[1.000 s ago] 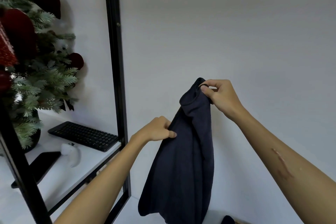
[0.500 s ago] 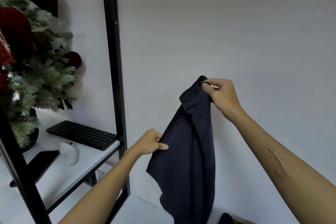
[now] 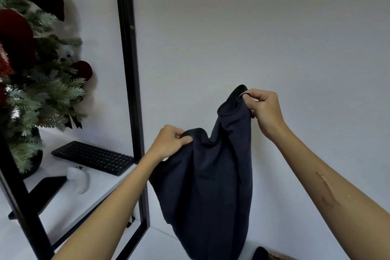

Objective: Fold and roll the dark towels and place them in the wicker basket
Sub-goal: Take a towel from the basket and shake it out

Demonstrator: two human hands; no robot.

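A dark navy towel (image 3: 213, 186) hangs in the air in front of a white wall. My right hand (image 3: 263, 110) pinches its upper corner, held highest. Lower and to the left, my left hand (image 3: 171, 143) grips another part of the top edge, and the cloth sags between the two hands. At the bottom edge of the view a second dark towel (image 3: 260, 253) peeks out, with a sliver of the wicker basket (image 3: 278, 257) beside it. Most of the basket is out of view.
A black metal shelf frame (image 3: 129, 91) stands to the left. On its white shelf lie a black keyboard (image 3: 92, 157), a white mouse (image 3: 79, 177) and a dark phone (image 3: 45, 188). A decorated artificial tree (image 3: 31, 69) fills the far left.
My left hand slid down the towel's edge, then rose and moved left with it, spreading the top edge. My right hand has kept its pinch at the upper corner.
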